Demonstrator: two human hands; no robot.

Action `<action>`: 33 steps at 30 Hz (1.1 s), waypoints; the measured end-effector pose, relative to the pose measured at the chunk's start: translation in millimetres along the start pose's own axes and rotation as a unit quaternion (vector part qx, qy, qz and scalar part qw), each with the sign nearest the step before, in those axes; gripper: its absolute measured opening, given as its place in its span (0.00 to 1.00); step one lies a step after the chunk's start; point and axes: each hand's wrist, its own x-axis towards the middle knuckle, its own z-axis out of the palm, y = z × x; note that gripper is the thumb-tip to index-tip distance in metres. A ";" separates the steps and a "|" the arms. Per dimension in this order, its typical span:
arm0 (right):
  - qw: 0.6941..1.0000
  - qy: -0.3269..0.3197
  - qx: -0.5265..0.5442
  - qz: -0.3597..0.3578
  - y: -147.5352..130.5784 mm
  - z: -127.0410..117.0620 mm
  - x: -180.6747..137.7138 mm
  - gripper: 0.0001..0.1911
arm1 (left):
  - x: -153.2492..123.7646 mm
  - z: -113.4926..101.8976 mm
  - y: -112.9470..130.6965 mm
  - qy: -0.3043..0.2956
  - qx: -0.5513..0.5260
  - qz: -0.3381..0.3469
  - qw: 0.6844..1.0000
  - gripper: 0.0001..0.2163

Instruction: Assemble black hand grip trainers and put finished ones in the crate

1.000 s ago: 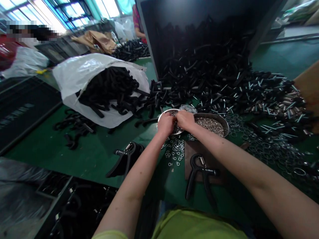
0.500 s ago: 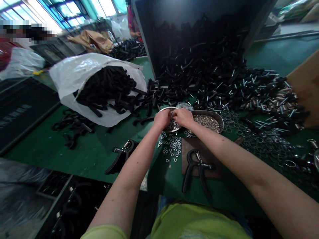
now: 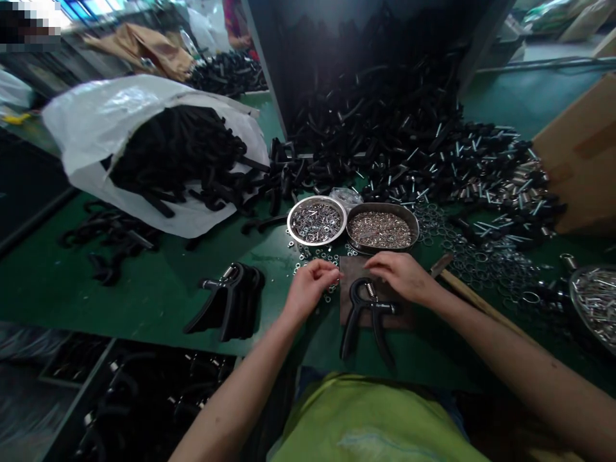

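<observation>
My left hand point(image 3: 312, 287) is closed in a pinch, left of a dark flat plate point(image 3: 347, 314); whatever is between its fingertips is too small to make out. Over the plate's far right part, my right hand point(image 3: 400, 274) also pinches, its fingertips holding something I cannot make out. A black hand grip strengthener point(image 3: 355, 321) with a coil spring lies on the plate, its handles pointing towards me. Beyond my hands stand a round metal bowl point(image 3: 290, 226) of small eyelet-like metal parts and an oval tin point(image 3: 416, 239) of tiny metal pieces. Loose eyelets point(image 3: 328, 298) lie near my left hand.
Several assembled hand grips point(image 3: 235, 301) stand at left. A hammer point(image 3: 474, 305) lies at right, near metal rings point(image 3: 462, 256) and a bowl of metal parts point(image 3: 597, 301). Behind are heaped black handles point(image 3: 375, 147), a white sack point(image 3: 86, 141) and a cardboard box point(image 3: 582, 160).
Both hands have come out of the round bowl towards me and moved apart, the right one now above the plate. The view has shifted, showing the hammer and right-hand bowl more fully.
</observation>
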 end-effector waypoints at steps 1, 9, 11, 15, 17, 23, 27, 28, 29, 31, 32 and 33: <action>1.000 0.000 0.010 0.009 2.9 4.4 -5.5 0.09 | -9.7 6.3 -5.2 -0.013 0.002 -0.013 1.000 0.11; 0.979 -0.056 -0.194 0.003 -12.2 13.7 -0.5 0.11 | -28.9 35.2 -13.1 -0.012 0.225 0.117 0.967 0.06; 0.974 -0.065 -0.217 -0.001 -21.8 14.8 0.2 0.10 | -27.4 38.7 -12.2 -0.029 0.271 0.151 0.950 0.05; 0.966 -0.076 -0.248 -0.005 -28.8 20.4 -2.4 0.08 | -24.7 45.2 -11.6 -0.051 0.364 0.211 0.906 0.06; 0.966 -0.066 -0.252 0.000 -23.5 20.4 -8.6 0.09 | -24.1 48.4 -9.6 -0.055 0.424 0.236 0.873 0.05; 0.954 0.088 -0.272 0.088 27.3 -7.0 -77.5 0.14 | -25.5 53.0 -7.0 -0.104 0.504 0.311 0.799 0.05; 0.880 0.124 -0.386 0.247 75.7 -18.0 -141.9 0.19 | -29.1 50.7 -17.6 -0.061 0.460 0.301 0.833 0.10; 0.871 0.125 -0.392 0.269 83.9 -17.2 -152.7 0.19 | -30.4 50.3 -19.5 -0.054 0.453 0.301 0.837 0.10; 0.866 0.128 -0.388 0.286 88.9 -15.7 -160.0 0.19 | -31.9 50.0 -20.7 -0.052 0.450 0.299 0.840 0.11; 0.866 0.137 -0.363 0.316 87.4 -13.3 -164.3 0.20 | -35.1 49.6 -20.8 -0.054 0.449 0.290 0.843 0.10; 0.869 0.137 -0.343 0.328 81.0 -13.0 -162.1 0.21 | -36.9 49.4 -20.1 -0.057 0.450 0.284 0.845 0.10; 0.877 0.136 -0.316 0.336 71.3 -13.2 -157.9 0.21 | -38.7 49.1 -19.3 -0.060 0.450 0.278 0.846 0.10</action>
